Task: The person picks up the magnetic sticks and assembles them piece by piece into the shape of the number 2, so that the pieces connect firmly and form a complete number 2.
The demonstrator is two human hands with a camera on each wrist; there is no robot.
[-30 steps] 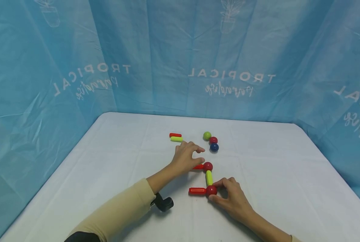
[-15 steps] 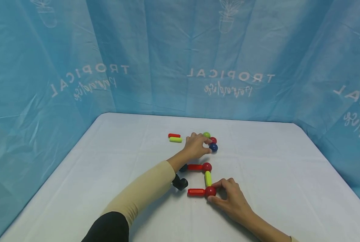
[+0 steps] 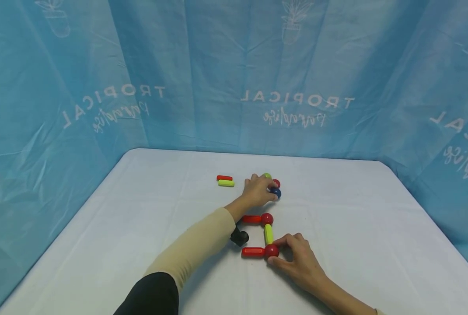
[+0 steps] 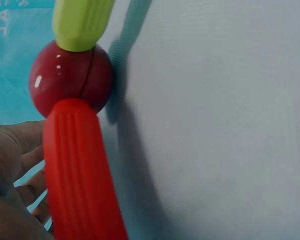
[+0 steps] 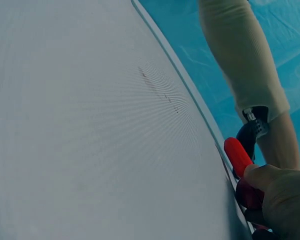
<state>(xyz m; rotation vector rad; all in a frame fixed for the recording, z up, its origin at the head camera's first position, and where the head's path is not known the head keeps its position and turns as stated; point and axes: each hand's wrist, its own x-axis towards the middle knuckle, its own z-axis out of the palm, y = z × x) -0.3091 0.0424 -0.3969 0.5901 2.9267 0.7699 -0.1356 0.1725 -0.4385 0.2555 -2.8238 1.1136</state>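
My left hand (image 3: 256, 191) reaches to the far group of balls and pinches a blue ball (image 3: 276, 193) between thumb and fingers. With thumb and forefinger, my right hand (image 3: 302, 262) holds the near red ball (image 3: 271, 250) of a joined shape. A red rod (image 3: 253, 252) points left from that ball. A yellow-green rod (image 3: 268, 234) links it to another red ball (image 3: 267, 218), from which a second red rod (image 3: 252, 219) also runs left. The left forearm hides that rod's left end. The left wrist view shows this upper rod (image 4: 80, 175) close up, beside the hand.
A loose red rod (image 3: 224, 178) and a yellow-green rod (image 3: 226, 183) lie at the back left. A green ball (image 3: 267, 176) and a red ball (image 3: 276, 183) sit by the left fingers. The black wrist camera (image 3: 239, 237) hangs close to the joined shape.
My left hand has moved away from the upper red rod, forward and right, to the blue ball, where its fingers have closed in. My right hand keeps its grip on the near red ball.
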